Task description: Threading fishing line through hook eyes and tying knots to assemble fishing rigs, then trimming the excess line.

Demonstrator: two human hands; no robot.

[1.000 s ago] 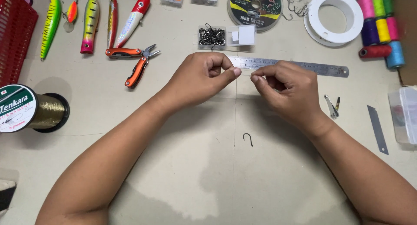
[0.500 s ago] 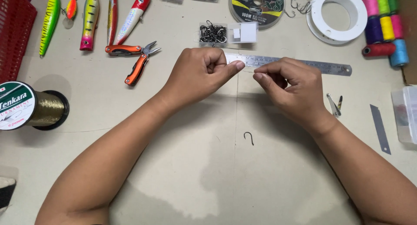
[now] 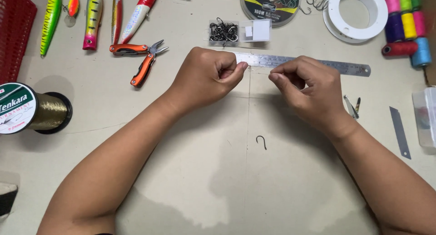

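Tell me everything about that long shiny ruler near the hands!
The ruler is a thin, flat strip of silvery metal with tiny marks along its edge. It lies flat on the pale table, running sideways. The left hand covers its left end, and the right hand overlaps its middle. Its right end has a small hole.

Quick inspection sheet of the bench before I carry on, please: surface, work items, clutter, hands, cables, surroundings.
Surface: beige tabletop, shadowed in places.
Job's things: steel ruler lying flat under both hands; single dark fish hook loose nearer the person.
Clutter: orange-handled folding pliers, painted fishing lures, clear box of dark hooks, gold line spool, white empty spool, coloured thread spools, grey cutter blade.
Grippers: left hand and right hand each in a pinch grip over the ruler; any line between them is too fine to see.
Cables: nothing seen.
Surroundings: red plastic basket at the far left edge.
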